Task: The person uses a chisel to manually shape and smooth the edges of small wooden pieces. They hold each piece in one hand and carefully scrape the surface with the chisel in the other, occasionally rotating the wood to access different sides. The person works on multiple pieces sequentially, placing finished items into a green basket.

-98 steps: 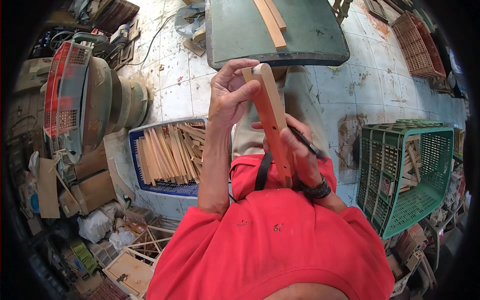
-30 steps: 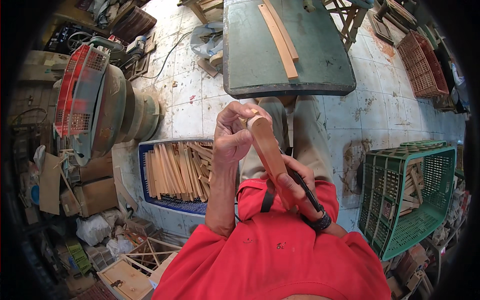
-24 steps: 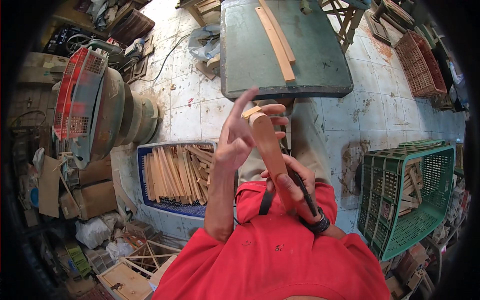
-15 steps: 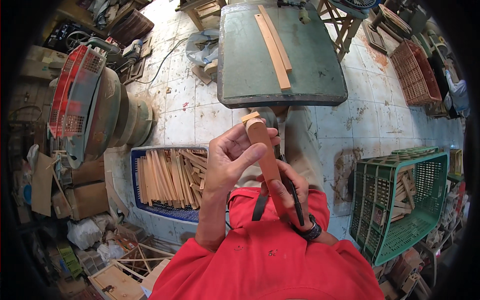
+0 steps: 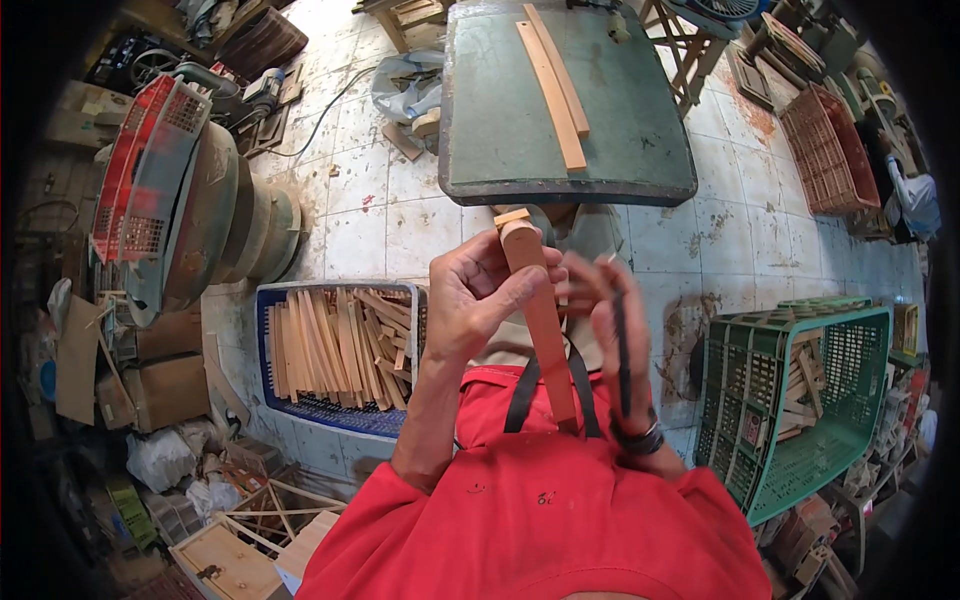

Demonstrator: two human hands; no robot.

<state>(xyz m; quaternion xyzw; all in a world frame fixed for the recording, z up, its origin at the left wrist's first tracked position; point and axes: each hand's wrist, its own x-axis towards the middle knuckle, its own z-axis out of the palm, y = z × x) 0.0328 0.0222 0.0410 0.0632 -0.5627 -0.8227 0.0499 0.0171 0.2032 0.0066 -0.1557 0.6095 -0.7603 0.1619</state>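
A long reddish-brown wooden strip (image 5: 552, 360) with a paler, rounded far end slants in front of my red top. My left hand (image 5: 468, 290) is closed on its upper part, thumb across the face. Against the far end sits a small light wooden block (image 5: 512, 217), lying crosswise near my left fingertips. My right hand (image 5: 605, 310), smeared by motion, is just right of the strip and looks apart from it. A slim black pen (image 5: 621, 355) runs along that hand, apparently held in it; the exact finger grip is blurred.
Beyond my hands, a green-topped table (image 5: 490, 130) carries two wooden strips (image 5: 556, 100). A blue crate (image 5: 345, 425) full of strips stands left; a green crate (image 5: 770, 400) with wood pieces lies right. A large machine (image 5: 215, 200) with a red basket (image 5: 150, 160) stands far left.
My right hand has let go of the strip's lower part and moved up and to the right, the pen with it. The left hand and strip have shifted slightly, the strip now more upright.
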